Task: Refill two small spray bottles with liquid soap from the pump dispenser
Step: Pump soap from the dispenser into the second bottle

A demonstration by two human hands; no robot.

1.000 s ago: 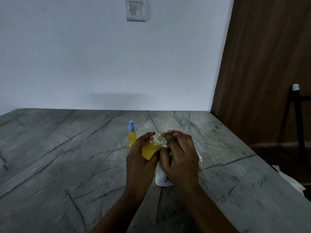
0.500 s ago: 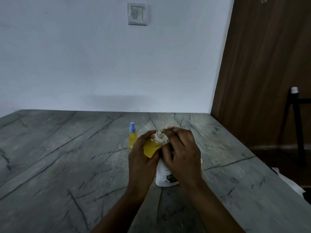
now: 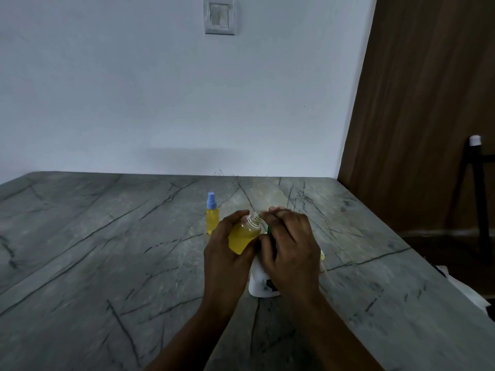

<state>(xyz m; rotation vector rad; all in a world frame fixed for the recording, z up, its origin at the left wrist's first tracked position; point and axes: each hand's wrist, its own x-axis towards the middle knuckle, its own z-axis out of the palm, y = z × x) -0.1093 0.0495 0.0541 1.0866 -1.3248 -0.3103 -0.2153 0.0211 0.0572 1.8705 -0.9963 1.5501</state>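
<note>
My left hand [image 3: 227, 253] grips a small uncapped spray bottle [image 3: 242, 235] of yellow liquid, tilted with its threaded neck toward the right. My right hand [image 3: 290, 247] rests over the top of the white pump dispenser [image 3: 261, 283], fingers curled on the pump head, which is mostly hidden; a bit of green shows under the fingers. The bottle's open neck sits right at the right hand's fingertips. A second small spray bottle [image 3: 212, 215], yellow with a blue cap, stands upright on the grey stone table [image 3: 107, 263] just beyond and left of my hands.
The table meets a white wall [image 3: 187, 103] at the back, with a switch plate [image 3: 219, 16] high up. A brown wooden panel [image 3: 428, 103] and a black stand [image 3: 476, 183] lie past the table's right edge. A white sheet [image 3: 466, 293] pokes out at the right edge.
Both hands stay locked together over the dispenser. The view has shifted slightly; the held bottle and the capped bottle keep their places.
</note>
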